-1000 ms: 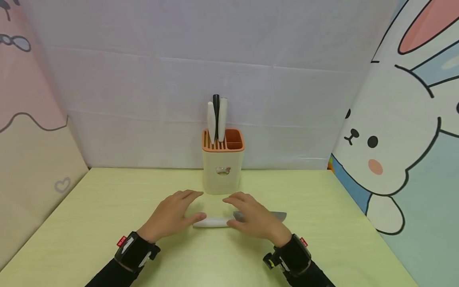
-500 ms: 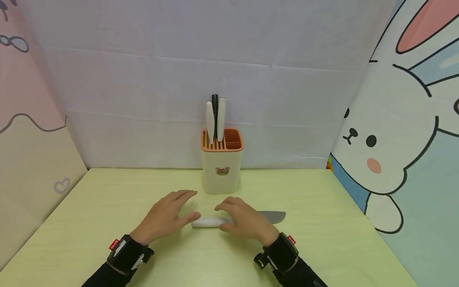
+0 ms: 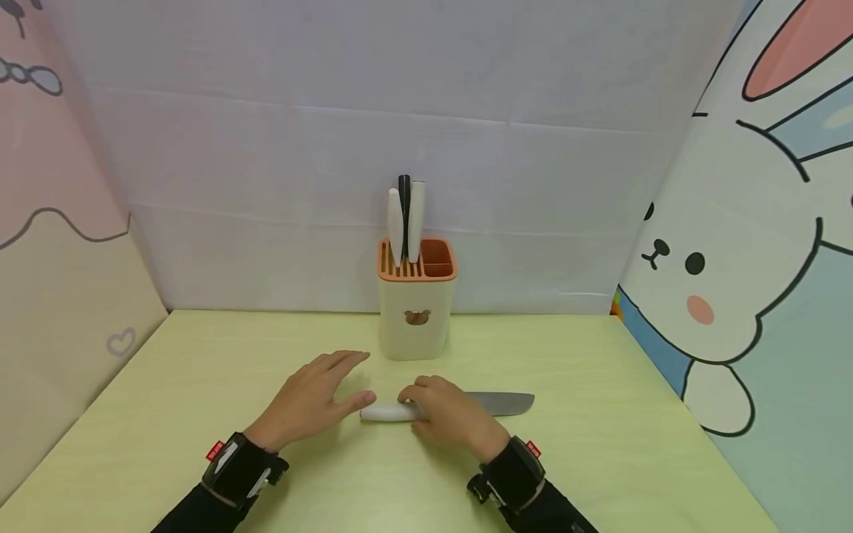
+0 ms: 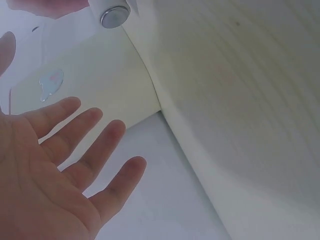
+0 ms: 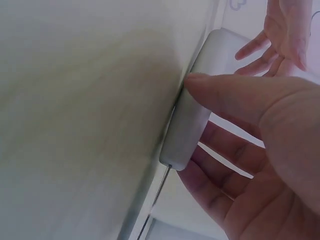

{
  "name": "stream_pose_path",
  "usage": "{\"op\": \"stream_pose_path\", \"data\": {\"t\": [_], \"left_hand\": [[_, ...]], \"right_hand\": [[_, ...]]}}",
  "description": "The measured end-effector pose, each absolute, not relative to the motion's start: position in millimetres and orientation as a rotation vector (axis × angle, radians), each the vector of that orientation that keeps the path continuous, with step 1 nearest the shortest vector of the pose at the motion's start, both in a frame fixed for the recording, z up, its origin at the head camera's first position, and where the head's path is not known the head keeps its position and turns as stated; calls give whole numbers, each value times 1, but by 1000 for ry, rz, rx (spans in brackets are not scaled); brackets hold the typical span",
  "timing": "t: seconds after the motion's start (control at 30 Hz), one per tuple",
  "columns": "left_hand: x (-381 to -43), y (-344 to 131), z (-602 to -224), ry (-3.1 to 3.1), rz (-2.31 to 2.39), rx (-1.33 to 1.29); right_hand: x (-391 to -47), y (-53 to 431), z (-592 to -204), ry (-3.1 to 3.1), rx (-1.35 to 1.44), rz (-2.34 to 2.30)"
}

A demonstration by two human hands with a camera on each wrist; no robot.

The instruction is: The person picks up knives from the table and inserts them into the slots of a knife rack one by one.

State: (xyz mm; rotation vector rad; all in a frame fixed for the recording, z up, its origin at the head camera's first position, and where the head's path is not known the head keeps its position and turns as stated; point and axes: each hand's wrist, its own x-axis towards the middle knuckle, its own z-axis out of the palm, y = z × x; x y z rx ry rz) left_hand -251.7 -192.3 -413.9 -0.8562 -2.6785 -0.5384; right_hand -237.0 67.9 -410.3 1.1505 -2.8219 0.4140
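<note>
A knife lies flat on the table, its white handle (image 3: 385, 412) to the left and its grey blade (image 3: 504, 403) to the right. My right hand (image 3: 458, 416) grips the handle near the blade; in the right wrist view the thumb is on one side of the handle (image 5: 186, 125) and the fingers on the other. Just off the handle's left end is my left hand (image 3: 301, 403), fingers spread and holding nothing. The left wrist view has its open palm (image 4: 45, 175) below the handle's metal-capped end (image 4: 114, 17).
Behind the hands stands a cream knife block (image 3: 416, 329) with an orange slotted top. Two white handles and one black handle (image 3: 404, 215) stick up from its left slots. A pale curtain (image 3: 266, 163) closes off the table's back edge.
My right hand has moved left along the knife and closed its fingers on the handle. My left hand has shifted slightly left. The knife lies in the same place.
</note>
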Motion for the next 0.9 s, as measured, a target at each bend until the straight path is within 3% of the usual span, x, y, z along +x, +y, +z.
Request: {"op": "stream_pose_path", "data": {"t": [0.9], "left_hand": [[-251, -194, -405, -2699, -643, -835]], "right_hand": [[-242, 79, -406, -2759, 1219, 471]]}}
